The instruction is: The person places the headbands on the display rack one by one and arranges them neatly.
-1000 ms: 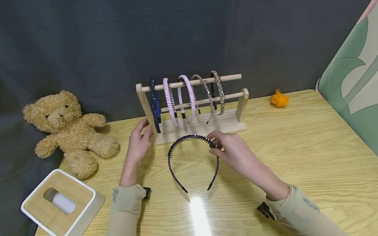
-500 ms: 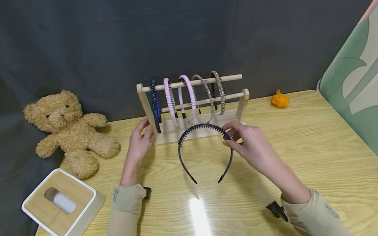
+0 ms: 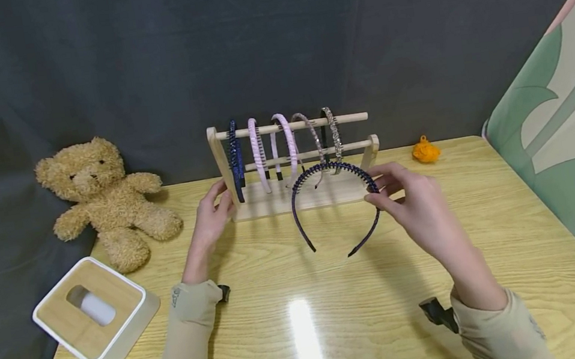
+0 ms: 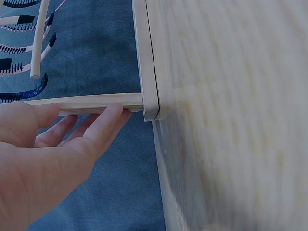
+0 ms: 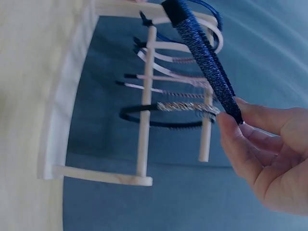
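Note:
A dark blue, toothed headband point(image 3: 331, 166) is held up in front of the rack's right half, its ends pointing down. My right hand point(image 3: 415, 202) pinches it by its right side between thumb and fingers. In the right wrist view, the glittery outer face of this headband point(image 5: 204, 53) shows above the fingertips. My left hand point(image 3: 211, 214) holds the left upright of a wooden headband rack point(image 3: 219, 155). Its thumb and fingers lie along the upright in the left wrist view. Dark blue, lilac and glittery headbands point(image 3: 258, 156) hang over the rack's upper rod.
A teddy bear point(image 3: 104, 197) sits at the back left. In front of it stands a white box point(image 3: 131, 321) with a wooden lid. A small orange object point(image 3: 425, 151) lies at the back right. A dark curtain point(image 3: 269, 42) hangs behind the wooden table point(image 3: 520, 246).
My right hand has carried the dark blue headband right and up in view, from before the rack's middle to before its right half. The left hand stays on the upright.

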Demonstrator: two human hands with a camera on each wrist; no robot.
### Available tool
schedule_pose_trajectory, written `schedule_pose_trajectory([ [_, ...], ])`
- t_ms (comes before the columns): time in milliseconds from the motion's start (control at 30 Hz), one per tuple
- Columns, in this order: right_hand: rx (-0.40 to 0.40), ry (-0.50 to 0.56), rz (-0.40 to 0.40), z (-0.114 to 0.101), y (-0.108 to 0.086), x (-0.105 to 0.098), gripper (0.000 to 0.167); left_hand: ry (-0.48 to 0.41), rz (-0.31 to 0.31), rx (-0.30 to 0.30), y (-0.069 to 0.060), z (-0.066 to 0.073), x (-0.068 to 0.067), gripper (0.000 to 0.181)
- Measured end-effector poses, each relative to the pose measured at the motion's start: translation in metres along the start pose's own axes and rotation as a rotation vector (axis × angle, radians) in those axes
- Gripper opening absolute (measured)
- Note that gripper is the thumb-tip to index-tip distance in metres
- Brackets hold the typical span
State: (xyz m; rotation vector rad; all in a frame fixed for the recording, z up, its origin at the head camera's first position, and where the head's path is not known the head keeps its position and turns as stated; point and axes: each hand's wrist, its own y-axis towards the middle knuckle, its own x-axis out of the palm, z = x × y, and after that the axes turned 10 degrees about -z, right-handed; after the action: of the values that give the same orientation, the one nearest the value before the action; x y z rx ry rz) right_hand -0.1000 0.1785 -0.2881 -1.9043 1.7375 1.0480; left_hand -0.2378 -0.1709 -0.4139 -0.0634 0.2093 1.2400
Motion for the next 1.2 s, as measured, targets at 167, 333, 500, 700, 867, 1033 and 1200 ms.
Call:
schedule_pose_trajectory([
  [167,-0.012,0.021,0.071,-0.001,-0.004,-0.015,0.034,-0.001,0.004,0.003,-0.001,0.000,-0.001,0.046],
  [333,-0.026,-0.018,0.158,-0.005,-0.009,-0.027,0.035,-0.004,0.010,0.005,-0.001,-0.001,-0.001,0.046],
  [500,-0.010,-0.027,0.205,-0.008,-0.015,-0.037,0.035,0.005,0.009,0.007,0.000,-0.001,-0.001,0.046],
  [700,-0.016,-0.046,0.277,-0.008,-0.020,-0.046,0.036,0.008,0.003,0.008,0.001,0.000,0.001,0.046],
  [867,-0.028,-0.058,0.304,-0.009,-0.023,-0.051,0.037,0.007,0.003,0.001,0.000,0.000,0.001,0.046],
  [1033,-0.016,-0.051,0.324,-0.012,-0.026,-0.055,0.039,0.002,0.001,-0.006,0.000,-0.001,-0.001,0.046],
  [1200,0.004,-0.050,0.330,-0.014,-0.029,-0.057,0.040,0.003,0.003,-0.010,0.001,-0.001,0.000,0.046],
])
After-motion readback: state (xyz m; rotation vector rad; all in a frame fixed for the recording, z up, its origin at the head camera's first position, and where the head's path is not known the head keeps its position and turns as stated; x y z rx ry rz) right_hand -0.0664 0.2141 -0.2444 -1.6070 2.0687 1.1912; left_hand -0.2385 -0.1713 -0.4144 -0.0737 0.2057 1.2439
